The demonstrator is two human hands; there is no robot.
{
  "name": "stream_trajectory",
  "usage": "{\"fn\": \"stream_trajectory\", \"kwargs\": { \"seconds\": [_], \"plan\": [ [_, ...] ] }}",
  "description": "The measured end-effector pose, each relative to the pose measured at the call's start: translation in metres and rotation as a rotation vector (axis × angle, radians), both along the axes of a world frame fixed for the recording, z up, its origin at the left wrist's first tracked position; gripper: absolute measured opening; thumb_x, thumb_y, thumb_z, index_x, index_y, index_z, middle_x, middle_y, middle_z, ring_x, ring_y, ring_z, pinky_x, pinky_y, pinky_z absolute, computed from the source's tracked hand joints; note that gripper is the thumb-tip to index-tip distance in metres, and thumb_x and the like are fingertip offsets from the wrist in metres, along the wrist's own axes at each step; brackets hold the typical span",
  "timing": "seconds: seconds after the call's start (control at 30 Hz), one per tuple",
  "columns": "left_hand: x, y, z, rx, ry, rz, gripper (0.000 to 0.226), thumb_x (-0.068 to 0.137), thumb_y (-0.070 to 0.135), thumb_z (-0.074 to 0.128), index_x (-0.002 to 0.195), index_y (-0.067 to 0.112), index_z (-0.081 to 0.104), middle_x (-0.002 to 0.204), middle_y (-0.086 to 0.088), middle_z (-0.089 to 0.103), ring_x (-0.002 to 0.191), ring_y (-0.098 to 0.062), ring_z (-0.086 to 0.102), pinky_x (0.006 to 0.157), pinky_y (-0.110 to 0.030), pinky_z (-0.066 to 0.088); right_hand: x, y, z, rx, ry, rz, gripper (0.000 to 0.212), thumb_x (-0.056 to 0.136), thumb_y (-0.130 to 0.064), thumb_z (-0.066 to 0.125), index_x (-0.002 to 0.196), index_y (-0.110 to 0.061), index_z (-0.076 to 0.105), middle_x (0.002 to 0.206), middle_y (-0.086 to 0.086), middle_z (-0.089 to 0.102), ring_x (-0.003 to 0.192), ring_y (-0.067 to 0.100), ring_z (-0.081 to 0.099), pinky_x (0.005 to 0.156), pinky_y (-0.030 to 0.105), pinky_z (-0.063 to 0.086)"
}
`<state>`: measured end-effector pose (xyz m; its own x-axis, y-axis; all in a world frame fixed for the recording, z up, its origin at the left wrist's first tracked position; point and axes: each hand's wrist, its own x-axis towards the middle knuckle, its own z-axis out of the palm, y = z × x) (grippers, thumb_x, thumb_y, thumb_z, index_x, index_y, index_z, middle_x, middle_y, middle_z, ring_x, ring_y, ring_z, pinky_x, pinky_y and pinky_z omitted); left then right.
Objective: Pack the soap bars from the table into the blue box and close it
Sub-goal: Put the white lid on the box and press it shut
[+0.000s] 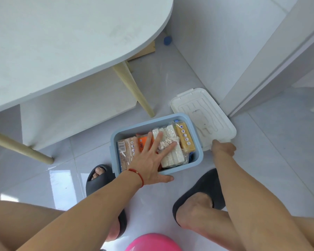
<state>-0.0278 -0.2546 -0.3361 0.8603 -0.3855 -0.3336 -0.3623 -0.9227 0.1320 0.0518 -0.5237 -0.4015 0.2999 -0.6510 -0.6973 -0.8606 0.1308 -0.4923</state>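
Head view: four soap bars (170,149) in one blue box (158,124); one lid (203,113) beside.

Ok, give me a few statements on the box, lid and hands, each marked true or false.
1. The blue box stands on the floor. True.
2. The white lid is already on the box. False: it lies on the floor beside the box.
3. The left hand lies flat on the soap bars in the box. True.
4. The right hand holds a soap bar. False: it is at the lid's near edge.
5. Soap bars remain on the table. False: none show there.
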Motion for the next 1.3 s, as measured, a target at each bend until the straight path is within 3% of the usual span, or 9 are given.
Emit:
{"fn": "stream_trajectory", "kwargs": {
  "seconds": [0.1, 0.17, 0.33, 0.47, 0.7, 0.8, 0.93, 1.1, 1.3],
  "plan": [
    [0.003, 0.002, 0.007, -0.016, 0.080, 0.013, 0.108, 0.066, 0.096, 0.039, 0.151, 0.057, -0.016, 0.168, -0.001, -0.022, 0.153, -0.038, -0.022, 0.115, -0.072, -0.009, -0.003, -0.004, 0.023, 0.166, -0.202, -0.152, 0.014, 0.087, -0.010, 0.056, 0.094, -0.006, 0.066, 0.100, 0.012, 0.070, 0.070, 0.022, 0.063, 0.069, 0.034, 0.057],
    [0.007, 0.003, 0.015, -0.052, 0.122, 0.027, 0.102, 0.067, 0.096, 0.037, 0.151, 0.060, -0.009, 0.169, 0.001, -0.015, 0.154, -0.037, -0.015, 0.116, -0.070, -0.009, -0.001, -0.008, 0.045, 0.166, -0.331, -0.070, 0.014, 0.086, -0.014, 0.053, 0.081, -0.009, 0.065, 0.102, 0.014, 0.074, 0.068, 0.022, 0.064, 0.072, 0.038, 0.061],
    [0.018, 0.013, 0.046, -0.379, 0.091, 0.229, 0.069, 0.092, 0.059, 0.054, 0.154, 0.035, 0.035, 0.163, -0.003, 0.032, 0.150, -0.027, 0.029, 0.124, -0.045, 0.020, -0.004, -0.015, 0.119, -0.130, -0.568, 0.330, 0.012, 0.091, -0.021, 0.058, 0.099, -0.016, 0.066, 0.092, -0.001, 0.071, 0.092, 0.026, 0.069, 0.074, 0.037, 0.058],
    [0.024, 0.024, 0.076, -0.612, 0.059, 0.571, 0.042, 0.099, 0.031, 0.055, 0.139, 0.020, 0.056, 0.135, -0.007, 0.063, 0.115, -0.025, 0.061, 0.101, -0.035, 0.051, -0.024, -0.021, 0.160, -0.496, -0.675, 0.643, 0.011, 0.097, -0.019, 0.053, 0.105, -0.023, 0.060, 0.088, -0.012, 0.062, 0.085, 0.018, 0.059, 0.068, 0.029, 0.043],
    [0.020, 0.057, 0.095, -1.322, 0.053, 1.338, 0.028, 0.101, 0.018, 0.048, 0.119, 0.002, 0.063, 0.107, -0.013, 0.069, 0.080, -0.023, 0.068, 0.074, -0.035, 0.061, -0.068, -0.006, 0.196, -0.594, -0.972, 0.927, 0.036, 0.093, 0.010, 0.051, 0.106, -0.022, 0.062, 0.104, -0.001, 0.066, 0.100, 0.025, 0.060, 0.083, 0.034, 0.046],
    [0.020, 0.073, 0.096, -1.476, 0.116, 1.541, 0.033, 0.103, 0.023, 0.043, 0.127, 0.005, 0.058, 0.121, -0.014, 0.061, 0.090, -0.026, 0.066, 0.076, -0.037, 0.059, -0.075, 0.013, 0.207, -0.627, -1.064, 1.099, 0.054, 0.083, 0.023, 0.047, 0.108, -0.022, 0.061, 0.117, -0.004, 0.063, 0.117, 0.004, 0.054, 0.100, 0.044, 0.047],
    [0.018, 0.105, 0.095, -1.507, 0.202, 1.555, 0.052, 0.103, 0.048, 0.039, 0.141, 0.014, 0.052, 0.132, -0.006, 0.055, 0.117, -0.029, 0.058, 0.098, -0.047, 0.053, -0.076, 0.037, 0.205, -0.580, -1.178, 1.382, 0.050, 0.081, 0.016, 0.036, 0.110, -0.018, 0.056, 0.125, -0.008, 0.053, 0.134, 0.009, 0.048, 0.115, 0.040, 0.038],
    [0.008, 0.127, 0.080, -1.221, 0.254, 1.492, 0.036, 0.096, 0.023, 0.056, 0.127, 0.005, 0.062, 0.118, -0.019, 0.065, 0.090, -0.030, 0.063, 0.067, -0.036, 0.056, -0.072, 0.043, 0.175, -0.593, -0.968, 1.730, 0.067, 0.063, 0.034, 0.047, 0.111, -0.011, 0.055, 0.129, 0.003, 0.050, 0.131, 0.030, 0.048, 0.102, 0.041, 0.045],
    [-0.051, 0.098, 0.043, -0.751, -0.072, 1.277, 0.050, 0.092, 0.018, 0.058, 0.140, 0.011, 0.047, 0.113, -0.012, 0.061, 0.102, -0.034, 0.060, 0.090, -0.039, 0.048, -0.057, 0.038, 0.137, -0.836, -0.514, 1.727, 0.052, 0.083, -0.009, 0.051, 0.132, -0.025, 0.044, 0.145, 0.000, 0.038, 0.129, 0.027, 0.041, 0.106, 0.037, 0.039]
  ]
}}
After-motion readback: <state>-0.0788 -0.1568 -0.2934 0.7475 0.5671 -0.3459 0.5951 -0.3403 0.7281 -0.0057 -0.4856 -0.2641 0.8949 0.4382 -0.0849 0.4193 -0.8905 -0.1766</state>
